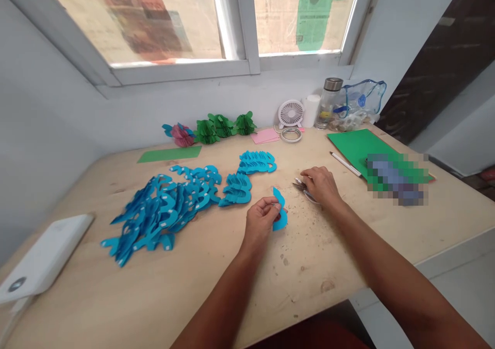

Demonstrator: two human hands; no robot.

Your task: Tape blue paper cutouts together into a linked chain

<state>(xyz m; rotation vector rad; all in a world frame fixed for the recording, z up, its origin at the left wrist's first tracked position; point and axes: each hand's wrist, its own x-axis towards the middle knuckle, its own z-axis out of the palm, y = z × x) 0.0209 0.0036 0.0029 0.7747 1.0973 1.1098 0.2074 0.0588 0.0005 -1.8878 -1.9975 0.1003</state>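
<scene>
My left hand [261, 218] pinches a small blue paper cut-out [279, 215] just above the wooden table [216, 287], near its middle. To its right, my right hand [322, 185] rests on the table with its fingers over a pair of scissors [302, 187], whose metal tips show at the left of the hand. A long spread of matching blue paper cut-outs [166, 210] with small white tabs lies to the left of both hands. Two smaller stacks of blue cut-outs [257, 162] sit just beyond the hands.
A white power bank [42, 259] lies at the left edge. At the back stand folded green paper shapes [224, 126], a pink-and-blue one [181, 134], a small white fan [291, 113], a tape roll [291, 134], a bottle [328, 103] and a clear pouch [359, 104]. Green sheets [358, 145] and a pen [345, 163] lie right.
</scene>
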